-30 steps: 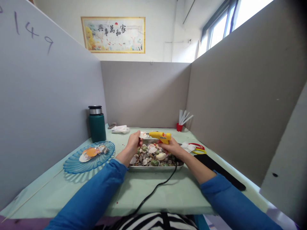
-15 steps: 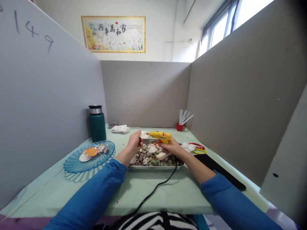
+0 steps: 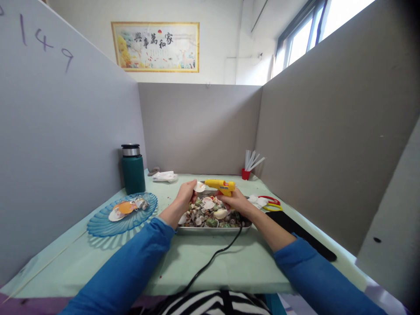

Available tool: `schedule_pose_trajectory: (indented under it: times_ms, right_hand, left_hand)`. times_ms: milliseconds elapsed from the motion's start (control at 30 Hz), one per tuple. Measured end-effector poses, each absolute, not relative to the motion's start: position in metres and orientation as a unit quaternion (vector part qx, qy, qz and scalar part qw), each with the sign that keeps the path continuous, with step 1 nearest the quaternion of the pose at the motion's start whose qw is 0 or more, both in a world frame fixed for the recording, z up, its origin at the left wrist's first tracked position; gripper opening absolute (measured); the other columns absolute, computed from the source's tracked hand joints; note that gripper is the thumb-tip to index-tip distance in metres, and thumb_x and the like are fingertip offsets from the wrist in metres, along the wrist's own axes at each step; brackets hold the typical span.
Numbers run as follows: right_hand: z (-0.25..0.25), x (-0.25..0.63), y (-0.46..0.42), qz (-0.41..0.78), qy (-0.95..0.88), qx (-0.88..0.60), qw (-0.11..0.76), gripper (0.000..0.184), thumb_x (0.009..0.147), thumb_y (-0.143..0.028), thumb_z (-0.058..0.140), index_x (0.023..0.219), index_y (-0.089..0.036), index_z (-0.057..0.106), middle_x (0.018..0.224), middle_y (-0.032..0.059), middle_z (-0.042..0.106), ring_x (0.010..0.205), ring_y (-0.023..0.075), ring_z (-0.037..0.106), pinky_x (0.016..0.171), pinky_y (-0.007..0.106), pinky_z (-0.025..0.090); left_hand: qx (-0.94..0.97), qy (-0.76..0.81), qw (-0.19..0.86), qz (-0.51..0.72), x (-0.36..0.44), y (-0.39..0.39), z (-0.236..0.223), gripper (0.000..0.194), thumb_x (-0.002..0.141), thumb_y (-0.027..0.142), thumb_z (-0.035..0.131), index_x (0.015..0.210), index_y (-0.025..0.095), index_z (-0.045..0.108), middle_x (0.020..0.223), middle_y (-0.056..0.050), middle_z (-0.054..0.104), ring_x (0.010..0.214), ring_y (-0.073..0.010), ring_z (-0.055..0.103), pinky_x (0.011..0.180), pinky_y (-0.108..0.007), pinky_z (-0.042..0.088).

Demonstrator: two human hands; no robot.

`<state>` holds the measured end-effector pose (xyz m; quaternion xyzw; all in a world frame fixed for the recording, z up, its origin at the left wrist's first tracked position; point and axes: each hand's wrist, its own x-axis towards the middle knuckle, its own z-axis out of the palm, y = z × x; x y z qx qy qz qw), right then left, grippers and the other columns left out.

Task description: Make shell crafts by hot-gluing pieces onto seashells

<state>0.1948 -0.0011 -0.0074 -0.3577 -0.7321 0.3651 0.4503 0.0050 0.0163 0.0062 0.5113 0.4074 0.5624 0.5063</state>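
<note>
My left hand [image 3: 184, 196] pinches a small white shell [image 3: 199, 187] above a metal tray [image 3: 213, 229] heaped with mixed seashells. My right hand [image 3: 235, 202] grips a yellow glue gun [image 3: 220, 185] whose nozzle points left and sits right at the shell. The gun's black cord [image 3: 210, 262] trails over the tray's front edge toward my lap. Both hands hover over the far half of the tray.
A blue glass plate [image 3: 108, 226] with glued shells lies at the left, a green flask [image 3: 133, 169] behind it. White tissue [image 3: 165, 176], a red cup of glue sticks [image 3: 246, 171], red-and-yellow scissors [image 3: 271, 204] and a black pad [image 3: 300, 235] lie around. Grey partitions enclose the green table.
My left hand has tilted the shell slightly right, closer against the nozzle. The glue gun has barely moved.
</note>
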Motion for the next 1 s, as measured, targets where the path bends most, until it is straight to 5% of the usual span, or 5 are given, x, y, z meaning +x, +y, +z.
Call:
schedule_pose_trajectory:
  times_ms: [1000]
  right_hand:
    - [-0.0072, 0.1944, -0.0018, 0.37, -0.73, -0.359, 0.448, 0.019, 0.068, -0.027, 0.058, 0.081, -0.013, 0.057, 0.045, -0.0075, 0.041, 0.036, 0.0052, 0.037, 0.037, 0.017, 0.033]
  left_hand:
    - [0.486, 0.422, 0.486, 0.591, 0.0041, 0.0147, 0.0096, 0.025, 0.081, 0.034, 0.045, 0.062, 0.017, 0.041, 0.04, 0.006, 0.038, 0.027, -0.0046, 0.031, 0.031, -0.016, 0.02]
